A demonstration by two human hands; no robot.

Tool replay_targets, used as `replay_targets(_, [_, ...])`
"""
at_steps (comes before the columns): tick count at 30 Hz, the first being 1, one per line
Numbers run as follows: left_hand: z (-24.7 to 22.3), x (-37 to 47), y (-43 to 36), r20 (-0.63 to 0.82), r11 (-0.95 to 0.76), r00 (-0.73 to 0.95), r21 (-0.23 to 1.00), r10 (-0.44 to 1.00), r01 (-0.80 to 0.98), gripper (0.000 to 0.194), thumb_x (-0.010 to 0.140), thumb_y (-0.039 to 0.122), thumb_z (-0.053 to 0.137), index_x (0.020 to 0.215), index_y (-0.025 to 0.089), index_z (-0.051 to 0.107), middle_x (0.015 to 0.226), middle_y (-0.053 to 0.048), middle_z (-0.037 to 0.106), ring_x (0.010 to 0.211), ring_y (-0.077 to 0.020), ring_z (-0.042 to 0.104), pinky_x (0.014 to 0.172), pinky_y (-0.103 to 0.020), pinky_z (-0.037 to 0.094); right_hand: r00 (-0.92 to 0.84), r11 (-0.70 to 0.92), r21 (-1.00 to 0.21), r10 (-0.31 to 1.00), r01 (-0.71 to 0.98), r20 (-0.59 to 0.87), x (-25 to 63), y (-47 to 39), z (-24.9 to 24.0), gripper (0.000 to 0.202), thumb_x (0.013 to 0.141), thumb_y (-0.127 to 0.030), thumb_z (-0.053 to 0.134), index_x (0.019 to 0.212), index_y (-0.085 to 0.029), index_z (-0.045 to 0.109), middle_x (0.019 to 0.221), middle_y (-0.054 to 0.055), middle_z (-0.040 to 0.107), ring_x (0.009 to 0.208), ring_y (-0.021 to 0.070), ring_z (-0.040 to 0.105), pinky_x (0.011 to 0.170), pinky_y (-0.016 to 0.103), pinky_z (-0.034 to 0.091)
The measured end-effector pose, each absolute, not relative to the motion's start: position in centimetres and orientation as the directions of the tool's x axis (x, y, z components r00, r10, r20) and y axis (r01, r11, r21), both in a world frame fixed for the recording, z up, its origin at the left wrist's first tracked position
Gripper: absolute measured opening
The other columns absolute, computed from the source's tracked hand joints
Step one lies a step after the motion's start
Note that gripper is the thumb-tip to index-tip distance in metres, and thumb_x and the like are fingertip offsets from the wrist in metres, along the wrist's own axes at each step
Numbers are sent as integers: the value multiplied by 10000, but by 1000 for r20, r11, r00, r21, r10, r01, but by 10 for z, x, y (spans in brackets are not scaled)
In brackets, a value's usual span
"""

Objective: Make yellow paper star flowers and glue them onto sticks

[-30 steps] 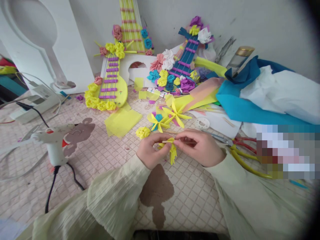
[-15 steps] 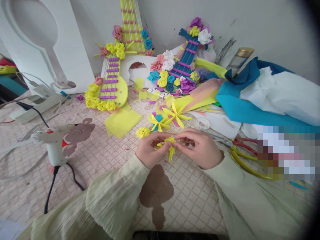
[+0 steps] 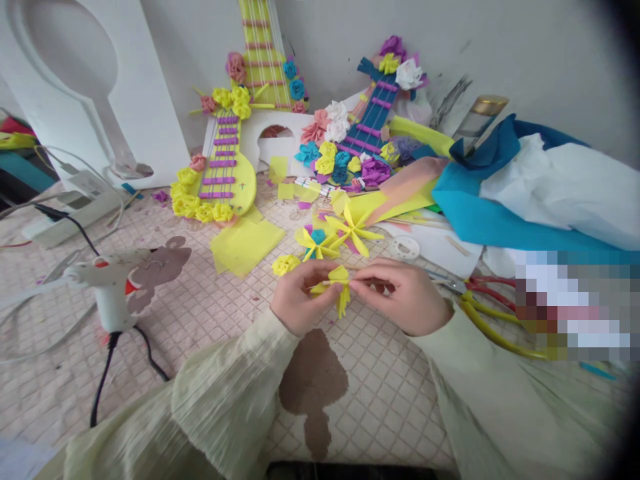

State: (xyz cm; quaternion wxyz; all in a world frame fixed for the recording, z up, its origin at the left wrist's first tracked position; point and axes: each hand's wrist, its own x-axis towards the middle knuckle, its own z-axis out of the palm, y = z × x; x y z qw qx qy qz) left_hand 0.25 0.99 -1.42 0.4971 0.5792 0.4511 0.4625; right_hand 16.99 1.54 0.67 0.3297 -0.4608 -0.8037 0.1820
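Note:
My left hand [image 3: 303, 297] pinches a small folded yellow paper piece [image 3: 341, 291], whose strips hang below the fingertips. From the right, my right hand [image 3: 403, 293] has its thumb and fingers pressed together at the edge of that piece; a thin stick partly shows between its fingers. Just beyond my left hand lies a yellow paper rose [image 3: 287, 265]. Two yellow star-shaped paper flowers [image 3: 354, 230] rest past my fingertips, the left one near a teal bit.
A white glue gun [image 3: 111, 287] with cords stands at the left. Decorated paper instruments [image 3: 235, 180] lean at the back. Yellow sheets [image 3: 245, 243] lie left of centre. Pliers with red and yellow handles [image 3: 475, 293] and blue and white paper [image 3: 500, 207] are at the right.
My right hand has shifted slightly right, away from my left fingertips. The top of the yellow piece now stands up more visibly between the hands.

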Motion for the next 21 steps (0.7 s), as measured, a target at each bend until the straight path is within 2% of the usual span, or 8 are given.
replay_targets(8, [-14, 1, 10, 89, -103, 144, 990, 986, 97, 247, 663, 219, 625, 890, 143, 568, 830, -64, 631, 742, -147, 616, 606, -228, 515, -333, 508, -578, 860, 639, 387, 170, 15, 4, 76, 717, -221, 567, 690, -162, 606, 683, 24, 612, 540, 88, 496, 491, 216, 405])
replay_targets(15, [-15, 2, 10, 104, -123, 154, 985, 983, 120, 241, 664, 205, 615, 891, 143, 566, 816, -60, 638, 754, -150, 618, 616, -229, 513, -445, 573, -518, 820, 636, 360, 172, 17, 1, 123, 748, -240, 540, 772, -162, 633, 671, 22, 594, 498, 80, 457, 504, 225, 398])
replay_targets(21, [-12, 2, 10, 110, -127, 177, 987, 978, 93, 232, 657, 180, 599, 880, 137, 554, 803, -58, 632, 748, -149, 618, 628, -232, 513, -501, 617, -538, 784, 574, 366, 173, 17, 3, 151, 774, -196, 507, 788, -155, 651, 708, 36, 600, 584, 95, 516, 569, 226, 416])
